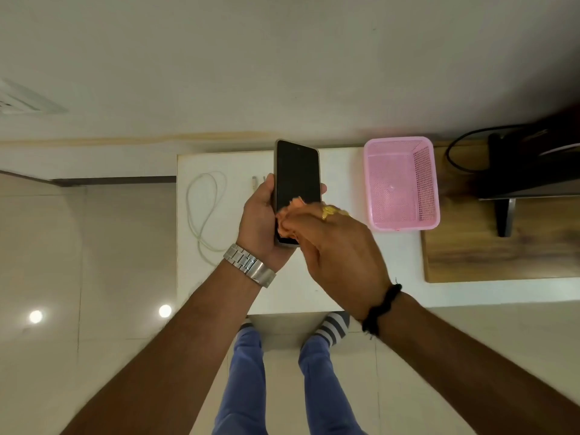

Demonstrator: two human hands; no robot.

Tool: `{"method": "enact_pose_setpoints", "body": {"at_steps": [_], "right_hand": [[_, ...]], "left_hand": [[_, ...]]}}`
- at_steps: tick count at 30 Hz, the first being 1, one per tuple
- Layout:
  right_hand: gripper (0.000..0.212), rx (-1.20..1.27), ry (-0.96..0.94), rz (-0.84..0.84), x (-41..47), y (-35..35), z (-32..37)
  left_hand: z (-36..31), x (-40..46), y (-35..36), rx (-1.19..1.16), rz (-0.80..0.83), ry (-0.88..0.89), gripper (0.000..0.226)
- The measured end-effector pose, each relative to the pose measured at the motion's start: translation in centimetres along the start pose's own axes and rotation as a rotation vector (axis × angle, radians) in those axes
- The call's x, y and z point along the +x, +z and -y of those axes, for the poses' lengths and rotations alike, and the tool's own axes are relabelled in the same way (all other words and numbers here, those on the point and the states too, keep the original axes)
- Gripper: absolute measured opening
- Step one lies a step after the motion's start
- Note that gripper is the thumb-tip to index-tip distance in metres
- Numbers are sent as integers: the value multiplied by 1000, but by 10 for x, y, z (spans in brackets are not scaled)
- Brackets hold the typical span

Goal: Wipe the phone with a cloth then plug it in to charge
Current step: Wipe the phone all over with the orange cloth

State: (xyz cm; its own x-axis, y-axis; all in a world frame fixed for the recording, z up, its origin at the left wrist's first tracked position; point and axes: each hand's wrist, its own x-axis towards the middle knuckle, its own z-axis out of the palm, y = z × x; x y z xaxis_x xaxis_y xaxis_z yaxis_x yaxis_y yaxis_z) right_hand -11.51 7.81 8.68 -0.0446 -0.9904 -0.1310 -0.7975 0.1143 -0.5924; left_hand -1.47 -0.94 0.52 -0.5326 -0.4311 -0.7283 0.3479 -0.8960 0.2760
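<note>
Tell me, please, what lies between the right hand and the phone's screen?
In the head view, an orange cloth lies bunched between the right hand and the phone.

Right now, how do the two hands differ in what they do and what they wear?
The left hand grips the phone by its edges, while the right hand presses the orange cloth on the screen's lower part. The left wrist wears a metal watch; the right wears a black band and a gold ring. Both work above the white table.
</note>
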Motion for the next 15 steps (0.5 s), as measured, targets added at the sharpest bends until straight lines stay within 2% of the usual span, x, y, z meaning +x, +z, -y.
{"method": "enact_pose_setpoints", "body": {"at_steps": [2, 5, 7, 9, 12, 15], "right_hand": [[21, -35, 12, 12, 1, -8, -12], [27, -62, 145, -121, 35, -22, -25], [27, -66, 132, -162, 49, -21, -15], [28, -23, 56, -92, 40, -12, 0], [21, -41, -39, 47, 7, -11, 2], [21, -96, 41, -38, 20, -22, -21]], "left_hand": [[2, -3, 2, -4, 5, -7, 63], [12, -3, 9, -9, 37, -6, 52], [12, -2, 13, -9, 33, 5, 45], [5, -3, 14, -32, 43, 6, 45], [-2, -5, 7, -5, 39, -8, 62], [4, -8, 6, -29, 39, -20, 56]]}}
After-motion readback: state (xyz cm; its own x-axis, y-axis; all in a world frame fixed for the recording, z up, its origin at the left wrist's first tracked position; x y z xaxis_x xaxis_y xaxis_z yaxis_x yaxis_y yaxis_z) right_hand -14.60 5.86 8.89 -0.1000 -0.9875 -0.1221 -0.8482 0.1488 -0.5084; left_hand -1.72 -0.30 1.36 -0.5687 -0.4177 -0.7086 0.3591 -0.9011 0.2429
